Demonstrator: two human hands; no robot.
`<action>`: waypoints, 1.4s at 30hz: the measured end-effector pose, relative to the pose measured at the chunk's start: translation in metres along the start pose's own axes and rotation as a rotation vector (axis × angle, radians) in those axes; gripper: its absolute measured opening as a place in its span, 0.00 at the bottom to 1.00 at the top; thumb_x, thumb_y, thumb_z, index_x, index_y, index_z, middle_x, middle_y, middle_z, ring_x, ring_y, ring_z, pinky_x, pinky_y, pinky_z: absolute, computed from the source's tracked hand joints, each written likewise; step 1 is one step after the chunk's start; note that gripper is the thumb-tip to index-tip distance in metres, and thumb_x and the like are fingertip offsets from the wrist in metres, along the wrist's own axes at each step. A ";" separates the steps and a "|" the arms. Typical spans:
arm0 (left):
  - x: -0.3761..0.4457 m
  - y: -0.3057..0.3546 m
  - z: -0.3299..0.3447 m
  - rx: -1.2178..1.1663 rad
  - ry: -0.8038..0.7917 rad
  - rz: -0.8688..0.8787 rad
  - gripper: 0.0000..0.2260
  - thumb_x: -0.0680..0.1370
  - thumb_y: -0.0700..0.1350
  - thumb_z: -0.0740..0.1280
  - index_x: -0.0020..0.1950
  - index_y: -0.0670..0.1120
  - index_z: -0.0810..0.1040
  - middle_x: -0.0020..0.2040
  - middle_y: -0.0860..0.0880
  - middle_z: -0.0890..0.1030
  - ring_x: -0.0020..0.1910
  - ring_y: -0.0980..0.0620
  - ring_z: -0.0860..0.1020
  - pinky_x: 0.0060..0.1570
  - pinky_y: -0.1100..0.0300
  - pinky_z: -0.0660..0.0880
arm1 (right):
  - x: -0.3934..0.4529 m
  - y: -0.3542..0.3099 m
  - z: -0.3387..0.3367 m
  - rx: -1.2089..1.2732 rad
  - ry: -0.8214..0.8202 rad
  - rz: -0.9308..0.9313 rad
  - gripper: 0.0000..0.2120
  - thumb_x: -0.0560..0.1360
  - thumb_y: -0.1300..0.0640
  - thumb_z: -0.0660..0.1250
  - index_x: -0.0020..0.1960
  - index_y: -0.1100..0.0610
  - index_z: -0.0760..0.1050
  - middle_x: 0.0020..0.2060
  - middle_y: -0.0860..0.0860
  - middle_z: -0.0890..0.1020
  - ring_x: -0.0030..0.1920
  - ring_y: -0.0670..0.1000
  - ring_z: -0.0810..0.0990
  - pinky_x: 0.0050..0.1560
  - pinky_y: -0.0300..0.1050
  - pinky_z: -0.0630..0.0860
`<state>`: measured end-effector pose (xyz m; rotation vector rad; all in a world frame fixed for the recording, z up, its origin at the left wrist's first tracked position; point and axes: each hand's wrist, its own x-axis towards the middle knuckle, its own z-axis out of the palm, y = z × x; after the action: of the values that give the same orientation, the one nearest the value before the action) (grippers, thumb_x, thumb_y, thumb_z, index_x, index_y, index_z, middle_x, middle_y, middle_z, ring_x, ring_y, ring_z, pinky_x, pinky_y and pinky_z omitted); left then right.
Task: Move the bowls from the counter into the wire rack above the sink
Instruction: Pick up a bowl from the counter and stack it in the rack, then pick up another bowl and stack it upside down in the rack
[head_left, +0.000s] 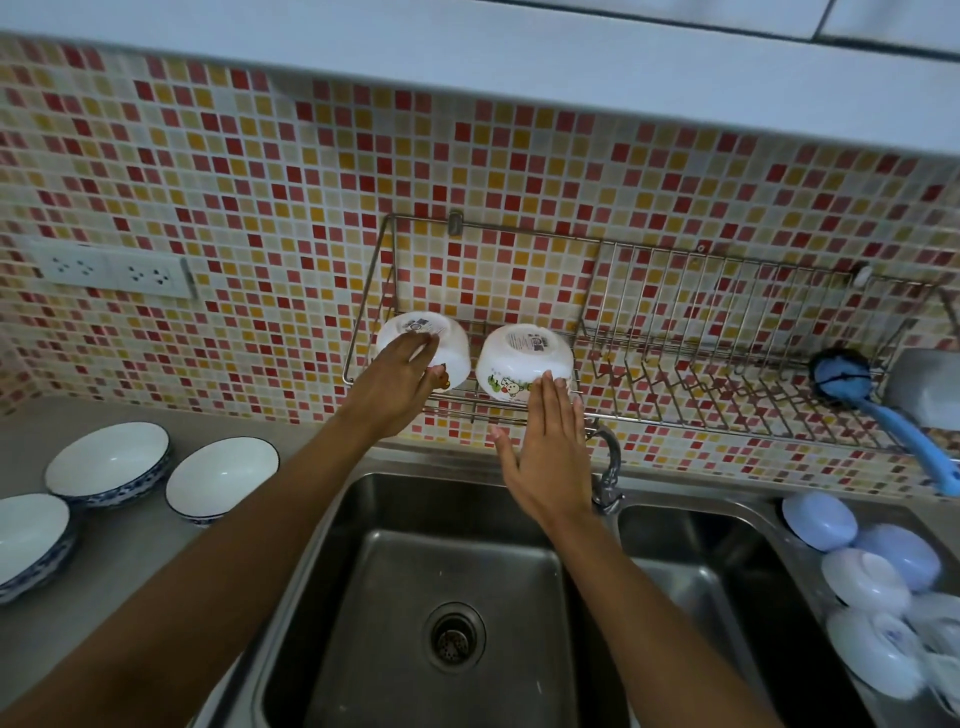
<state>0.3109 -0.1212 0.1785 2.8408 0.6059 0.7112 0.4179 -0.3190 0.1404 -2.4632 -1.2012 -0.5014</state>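
Observation:
Two white plastic bowls stand upside down in the left end of the wire rack (675, 358). My left hand (397, 382) rests on the left bowl (447, 343), fingers laid over its side. The right bowl (519, 358) has a cartoon print; my right hand (550, 452) is flat with fingers apart, its fingertips at the bowl's lower edge. Three blue-rimmed white bowls stand upright on the grey counter at the left: one at the back (109, 462), one nearer the sink (221, 480), one at the frame's edge (31, 540).
A double steel sink (363, 597) lies below the rack, with a tap (610, 467) between the basins. A blue brush (878, 410) hangs at the rack's right end. Several pale upturned bowls (872, 582) lie at the right. Wall sockets (111, 270) sit on the tiled wall.

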 end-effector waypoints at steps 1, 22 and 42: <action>-0.001 -0.001 0.001 0.018 -0.004 0.008 0.23 0.82 0.52 0.52 0.74 0.43 0.62 0.74 0.42 0.65 0.74 0.43 0.62 0.71 0.42 0.64 | 0.000 0.000 0.000 0.000 0.006 0.001 0.36 0.79 0.37 0.46 0.78 0.59 0.45 0.78 0.55 0.49 0.77 0.51 0.41 0.76 0.52 0.39; -0.196 -0.069 0.014 0.027 -0.040 -0.413 0.28 0.80 0.59 0.41 0.76 0.48 0.37 0.75 0.52 0.35 0.75 0.52 0.34 0.76 0.50 0.39 | -0.094 -0.111 0.078 0.231 -0.394 -0.086 0.34 0.80 0.38 0.46 0.78 0.54 0.41 0.77 0.54 0.40 0.77 0.57 0.41 0.77 0.56 0.46; -0.461 -0.269 -0.105 -0.356 0.249 -1.423 0.30 0.81 0.54 0.57 0.77 0.42 0.51 0.77 0.41 0.57 0.75 0.41 0.58 0.73 0.47 0.55 | -0.162 -0.490 0.144 0.570 -1.083 -0.107 0.30 0.76 0.39 0.61 0.68 0.58 0.65 0.63 0.60 0.76 0.62 0.62 0.75 0.58 0.51 0.72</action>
<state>-0.2037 -0.0656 0.0131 1.3719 1.9061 0.6912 -0.0456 -0.0799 0.0171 -2.1012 -1.5136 1.1536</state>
